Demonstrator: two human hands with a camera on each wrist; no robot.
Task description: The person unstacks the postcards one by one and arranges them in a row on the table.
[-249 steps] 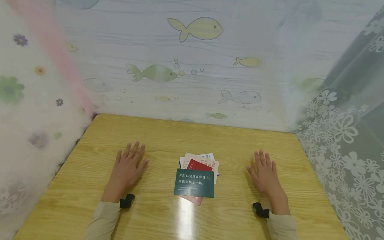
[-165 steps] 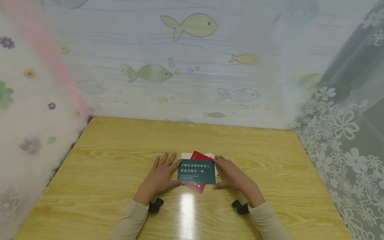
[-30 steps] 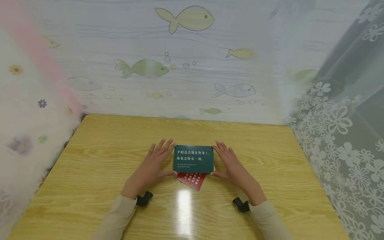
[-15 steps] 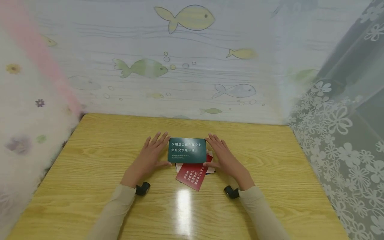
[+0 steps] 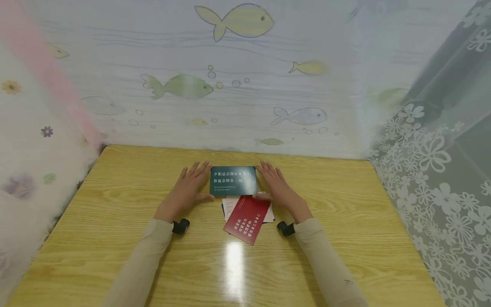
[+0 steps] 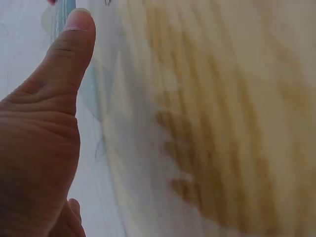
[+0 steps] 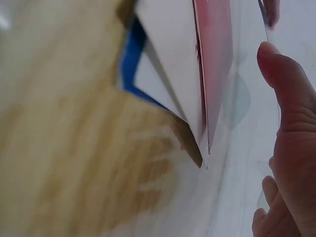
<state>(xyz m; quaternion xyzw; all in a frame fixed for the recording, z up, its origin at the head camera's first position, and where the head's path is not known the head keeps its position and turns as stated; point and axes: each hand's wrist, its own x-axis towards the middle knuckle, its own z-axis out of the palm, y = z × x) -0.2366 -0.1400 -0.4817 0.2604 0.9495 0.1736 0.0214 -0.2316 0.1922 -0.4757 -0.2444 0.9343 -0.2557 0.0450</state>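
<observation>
A dark green card (image 5: 233, 187) with white printed characters is held between both hands, above the far part of a small pile. My left hand (image 5: 183, 191) grips its left side, fingers at the top corner and thumb at the bottom one. The right hand (image 5: 281, 187) holds the other side in the same way. Its edge shows by the thumb (image 6: 79, 29) in the left wrist view. Nearer to me, a red card (image 5: 247, 221) lies slanted on top of white cards (image 5: 267, 214). In the right wrist view a blue edge (image 7: 129, 74) sticks out beneath them.
The cards lie on a wood-grain table (image 5: 184, 264). A fish-patterned curtain (image 5: 238, 119) hangs along its far edge, with a floral cloth (image 5: 34, 192) on the left and white flower lace (image 5: 433, 187) on the right. Black wrist-worn devices (image 5: 181, 226) sit at both cuffs.
Both hands went from resting apart to gripping the green card. Over the last second they carried it away from me and slightly left, uncovering the red card and white ones.
</observation>
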